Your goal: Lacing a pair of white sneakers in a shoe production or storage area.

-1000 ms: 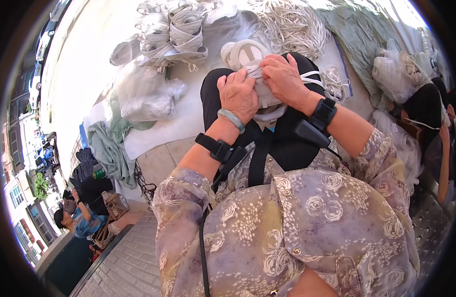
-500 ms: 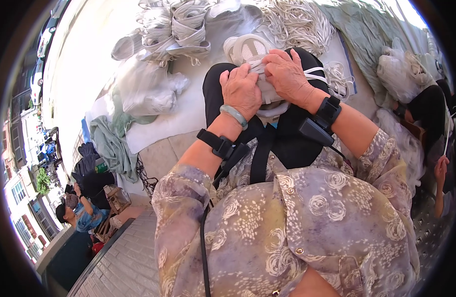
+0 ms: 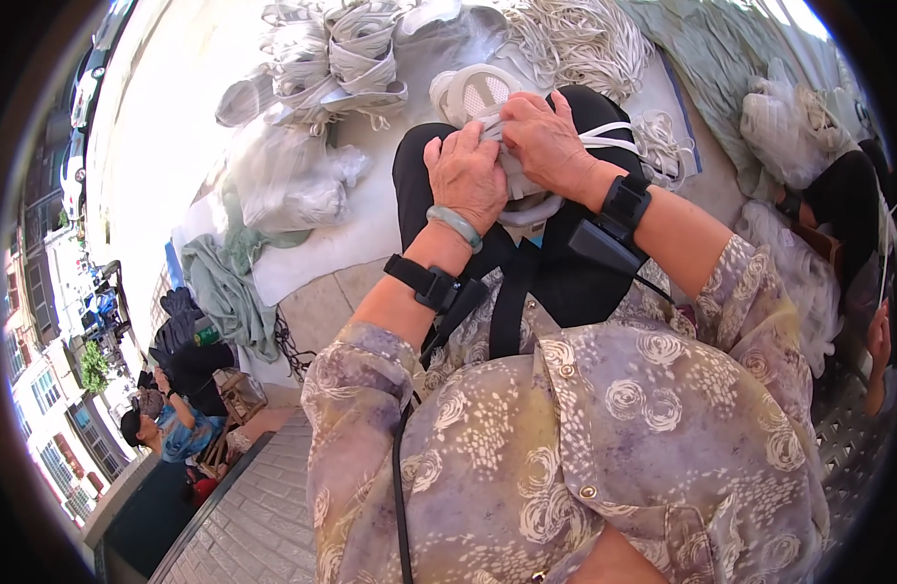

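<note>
Off-white lace-up shoe with mesh toe (image 3: 485, 91) between black-trousered knees (image 3: 419, 161), toe toward 12 o'clock. Left hand (image 3: 468, 177) and right hand (image 3: 546, 143) both on it, fingers curled; fingertips hidden, can't tell if pinching. Flat white lace (image 3: 609, 139) runs toward 3. Outward: tangled cream lace pile (image 3: 592, 51) at 1, stacked grey-white fabric bundles (image 3: 359, 58) at 10, clear plastic bag (image 3: 288, 180) at 9.

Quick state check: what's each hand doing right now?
Left hand: fingers bent on the pale shoe; grip hidden, can't tell.
Right hand: fingers curled at the shoe's lacing; whether closed on a lace, can't tell.
</note>
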Available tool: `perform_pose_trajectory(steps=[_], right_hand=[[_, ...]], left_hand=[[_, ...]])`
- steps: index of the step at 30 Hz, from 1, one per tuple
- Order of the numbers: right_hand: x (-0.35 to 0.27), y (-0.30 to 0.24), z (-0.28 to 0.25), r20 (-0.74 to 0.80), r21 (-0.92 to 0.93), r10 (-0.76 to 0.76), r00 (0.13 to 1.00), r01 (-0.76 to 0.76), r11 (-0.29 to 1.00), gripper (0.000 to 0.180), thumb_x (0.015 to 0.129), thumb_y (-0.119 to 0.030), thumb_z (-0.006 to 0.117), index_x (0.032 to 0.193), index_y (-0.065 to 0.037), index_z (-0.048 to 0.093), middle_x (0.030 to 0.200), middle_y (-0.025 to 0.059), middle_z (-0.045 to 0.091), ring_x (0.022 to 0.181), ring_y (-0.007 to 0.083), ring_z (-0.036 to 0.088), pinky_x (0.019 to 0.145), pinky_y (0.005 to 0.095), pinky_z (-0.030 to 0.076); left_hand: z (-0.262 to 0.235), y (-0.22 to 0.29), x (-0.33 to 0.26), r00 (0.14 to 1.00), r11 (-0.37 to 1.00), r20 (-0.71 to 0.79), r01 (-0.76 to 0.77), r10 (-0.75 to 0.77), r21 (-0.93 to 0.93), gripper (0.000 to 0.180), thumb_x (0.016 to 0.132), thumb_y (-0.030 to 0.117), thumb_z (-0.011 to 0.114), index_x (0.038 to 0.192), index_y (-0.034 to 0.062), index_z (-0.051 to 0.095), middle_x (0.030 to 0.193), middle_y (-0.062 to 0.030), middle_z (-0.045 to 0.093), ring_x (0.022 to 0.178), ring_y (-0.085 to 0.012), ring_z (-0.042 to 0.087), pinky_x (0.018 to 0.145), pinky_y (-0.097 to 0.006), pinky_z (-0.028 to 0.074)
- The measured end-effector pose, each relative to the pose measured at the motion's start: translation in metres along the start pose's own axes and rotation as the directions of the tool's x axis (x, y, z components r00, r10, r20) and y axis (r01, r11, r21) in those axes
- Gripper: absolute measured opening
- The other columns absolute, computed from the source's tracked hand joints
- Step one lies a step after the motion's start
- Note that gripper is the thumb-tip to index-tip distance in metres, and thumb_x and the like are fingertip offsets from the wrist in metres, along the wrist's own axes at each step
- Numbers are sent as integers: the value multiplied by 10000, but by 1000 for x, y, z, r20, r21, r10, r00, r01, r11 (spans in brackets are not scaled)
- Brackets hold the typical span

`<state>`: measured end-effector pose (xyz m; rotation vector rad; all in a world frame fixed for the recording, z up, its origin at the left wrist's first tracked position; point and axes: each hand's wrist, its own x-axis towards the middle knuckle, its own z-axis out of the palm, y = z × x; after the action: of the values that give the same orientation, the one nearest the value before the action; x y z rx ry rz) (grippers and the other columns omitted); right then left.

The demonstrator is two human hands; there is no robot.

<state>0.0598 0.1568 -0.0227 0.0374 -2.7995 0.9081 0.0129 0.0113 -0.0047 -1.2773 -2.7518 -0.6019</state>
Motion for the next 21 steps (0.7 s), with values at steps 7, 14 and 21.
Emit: perform_pose_trajectory(steps=[7, 14, 21], right_hand=[[2, -2, -10, 132, 15, 77, 988, -80, 997, 64, 707, -42, 561, 733, -73, 611, 1017, 58, 501, 1136, 239, 419, 978, 608, 195], [1, -3, -23, 219, -11, 72, 973, -71, 997, 118, 705, -29, 564, 803, -69, 616, 1060, 62, 506, 1133, 245, 430, 981, 609, 196], [5, -4, -33, 278, -74, 126, 952, -110, 991, 108, 656, -61, 642, 747, -57, 584, 1135, 40, 487, 1178, 233, 401, 995, 628, 203]], left_hand=[[1, 1, 0, 1000, 1000, 25, 10, -9, -24, 194, 679, 108, 577, 858, 75, 644, 1129, -113, 550, 1002, -258, 519, 938, -456, 286], [9, -3, 3, 998, 997, 64, 17, -12, -75, 192, 664, 96, 590, 847, 42, 619, 1169, -144, 516, 1083, -295, 474, 947, -471, 280], [17, -9, 13, 996, 983, 88, 4, 12, -182, 189, 674, 82, 603, 841, -5, 593, 1182, -193, 488, 1119, -343, 442, 922, -435, 330]])
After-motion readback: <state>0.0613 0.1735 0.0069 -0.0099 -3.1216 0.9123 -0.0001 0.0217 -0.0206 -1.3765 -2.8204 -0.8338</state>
